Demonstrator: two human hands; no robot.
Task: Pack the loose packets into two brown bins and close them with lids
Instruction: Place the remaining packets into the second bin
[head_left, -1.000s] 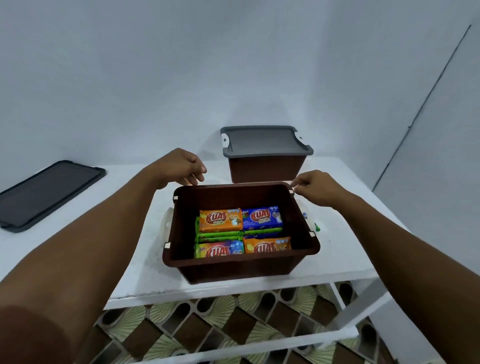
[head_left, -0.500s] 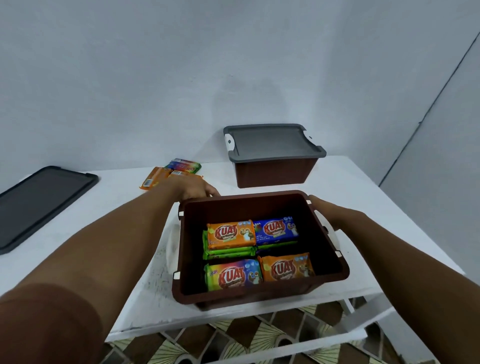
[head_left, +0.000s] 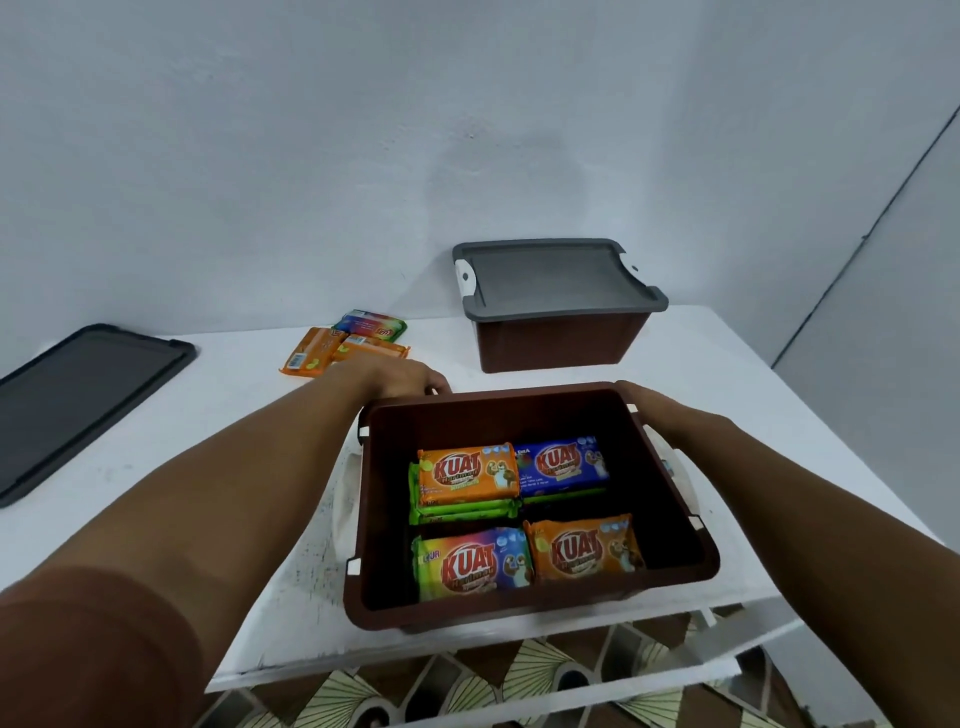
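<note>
Open brown bin (head_left: 530, 613) at the near edge of the desk (head_left: 737, 379), with packets (head_left: 467, 475) stacked inside in four piles. Left grip (head_left: 400, 376) clasps the bin's far-left corner, right grip (head_left: 649, 408) its far-right corner; fingertips are hidden behind the walls. Near the far right corner: second brown bin (head_left: 561, 343) under a grey lid (head_left: 550, 275). Far centre: three loose packets (head_left: 345, 345). Left edge: dark lid (head_left: 88, 395), lying flat.
</note>
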